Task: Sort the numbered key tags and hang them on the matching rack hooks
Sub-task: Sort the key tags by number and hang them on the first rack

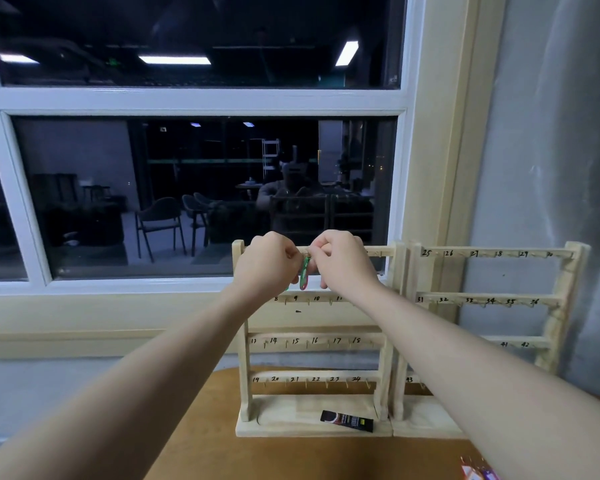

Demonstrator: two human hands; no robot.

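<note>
Two wooden racks stand side by side on a counter [201, 445] below a dark window [194, 188]. At the top rail of the left rack [312, 341], both hands meet over a green key tag [305, 273]. The left hand [267, 261] and the right hand [343, 259] each pinch it at its upper end with curled fingers, and the tag hangs down between them, just above the rail numbered 8 to 11.

The step appears to be seating the tag's ring on a top-row hook. Doing it well likely means one hand steadying the tag while the other guides the ring over the peg, then checking the number, which is hidden here behind the hands.

The right rack [492, 299], numbered from 25, shows bare hooks. A small dark tube [347, 421] lies on the left rack's base, well below the work. More coloured tags [478, 472] sit at the counter's near right edge, partly cut off by the frame. The hands themselves block sight of the target hook.
</note>
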